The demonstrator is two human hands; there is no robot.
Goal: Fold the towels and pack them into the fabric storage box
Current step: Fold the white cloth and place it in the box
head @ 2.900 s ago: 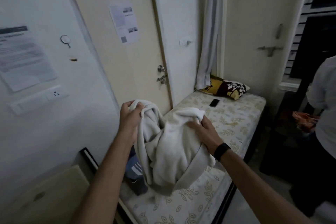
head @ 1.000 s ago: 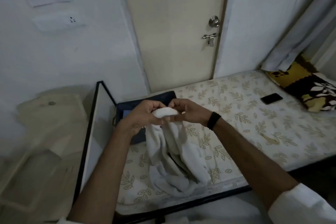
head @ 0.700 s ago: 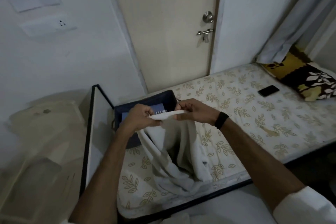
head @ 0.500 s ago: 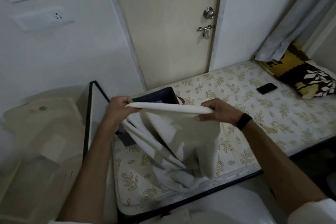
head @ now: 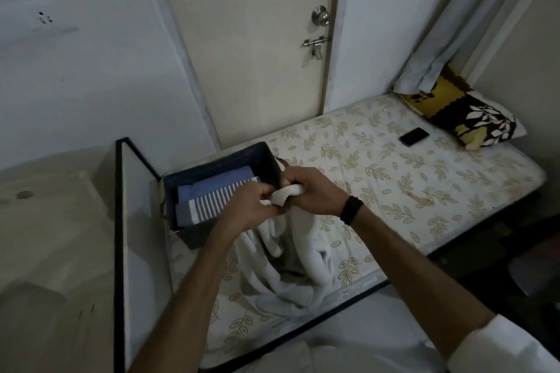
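Half a second ago the hands were holding the white towel (head: 288, 269) stretched apart by its top edge; now they are meeting again, with that edge bunched between them just at the near right corner of the fabric storage box (head: 218, 160). The left hand (head: 247, 206) is curling its fingers round the gathered edge, and the right hand (head: 315, 191), wearing a black band (head: 351, 209) at the wrist, is gripping the same rolled edge from the other side, its knuckles touching the left hand's. Exactly which fingers are pinching the cloth is hard to make out in the dim light.

The rest of the towel is hanging below the hands and pooling on the bed (head: 394, 185) in front of the box, toward the person. The box is sitting open on the bed, at its end nearest the headboard panel (head: 142, 221), and a folded blue towel (head: 218, 191) with white stripes is lying inside it. Well to the right of the box, a dark phone (head: 414, 136) is lying on the bed near a patterned pillow (head: 472, 118).
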